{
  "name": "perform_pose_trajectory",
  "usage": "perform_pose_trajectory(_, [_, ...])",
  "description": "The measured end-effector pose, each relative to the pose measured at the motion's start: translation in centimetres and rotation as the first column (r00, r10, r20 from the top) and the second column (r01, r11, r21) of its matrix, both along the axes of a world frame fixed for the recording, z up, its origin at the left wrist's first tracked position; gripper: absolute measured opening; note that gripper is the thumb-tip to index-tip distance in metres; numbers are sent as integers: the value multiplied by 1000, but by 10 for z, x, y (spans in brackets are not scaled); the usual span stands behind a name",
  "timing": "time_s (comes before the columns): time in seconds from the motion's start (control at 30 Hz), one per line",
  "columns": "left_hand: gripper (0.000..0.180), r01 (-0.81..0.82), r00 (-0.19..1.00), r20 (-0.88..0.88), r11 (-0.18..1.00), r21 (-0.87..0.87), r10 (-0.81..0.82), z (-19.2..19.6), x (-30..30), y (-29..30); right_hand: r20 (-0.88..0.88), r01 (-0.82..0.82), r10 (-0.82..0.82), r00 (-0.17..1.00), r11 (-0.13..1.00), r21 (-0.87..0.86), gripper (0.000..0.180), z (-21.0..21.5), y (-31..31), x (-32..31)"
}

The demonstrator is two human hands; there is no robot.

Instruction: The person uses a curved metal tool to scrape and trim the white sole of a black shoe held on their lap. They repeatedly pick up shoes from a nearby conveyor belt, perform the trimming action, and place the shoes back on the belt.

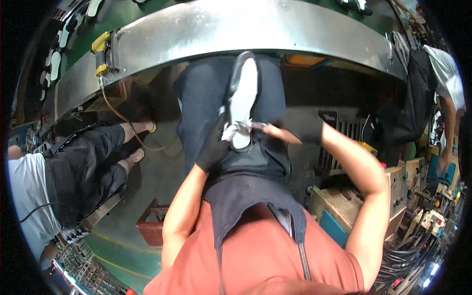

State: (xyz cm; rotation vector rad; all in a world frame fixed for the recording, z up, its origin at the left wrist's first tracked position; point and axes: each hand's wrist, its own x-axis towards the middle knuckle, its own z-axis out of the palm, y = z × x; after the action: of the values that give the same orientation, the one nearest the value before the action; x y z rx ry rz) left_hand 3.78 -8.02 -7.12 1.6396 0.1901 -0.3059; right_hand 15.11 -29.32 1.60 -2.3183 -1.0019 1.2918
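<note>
A dark shoe upper with a white sole-shaped bottom [244,91] lies lengthwise over my lap, toe toward the metal bench. My left hand [214,145], in a dark glove, is closed around its left side near the heel. Crumpled whitish material [235,129] shows across the heel part, beside the left fingers. From the right comes my right hand [290,132], gloved dark with bare fingertips. Its fingers are drawn together at the heel's right edge, against a small greyish piece blurred by motion; what they pinch is not clear.
A curved metal bench edge [236,28] runs ahead of my knees. A yellow air tool [101,51] hangs there, its hose trailing down. White insoles [55,65] lie at far left. People stand at left and right. A reddish box [150,227] and a machine [339,204] flank me.
</note>
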Motion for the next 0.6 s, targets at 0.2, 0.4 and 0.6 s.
perform_pose_trajectory(0.2, [88,-101,984,157,989,105,84,-27,-6,-11,450,-296,239,860,954,58,37,-34,38,3])
perform_pose_trajectory(0.4, [91,-57,994,101,991,122,45,-35,1,8,591,-300,246,768,954,-7,38,-38,42,-5])
perform_pose_trajectory(0.6, [75,-103,994,-35,773,-626,104,-28,15,5,707,-559,302,639,814,158,39,-57,19,46])
